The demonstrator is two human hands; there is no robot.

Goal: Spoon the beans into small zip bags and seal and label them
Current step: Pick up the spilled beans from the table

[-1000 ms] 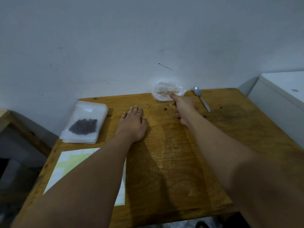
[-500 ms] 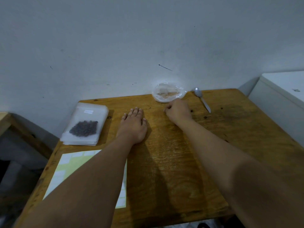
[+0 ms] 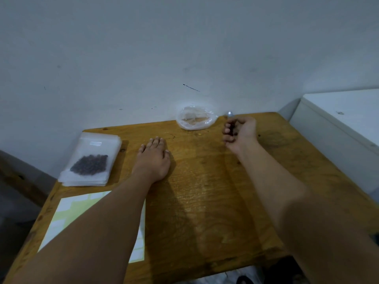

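bean bag [image 3: 89,160] lies left of left hand [image 3: 153,158].

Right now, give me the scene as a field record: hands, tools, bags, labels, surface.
left hand: flat, palm down on the table, holding nothing
right hand: palm up, fingers curled around the spoon
spoon: only its tip shows above the hand
filled bag: dark beans inside, on top of the bag stack, far left
plastic bag: crumpled, clear, by the wall
label sheet: near left, partly under the left forearm
table: wooden
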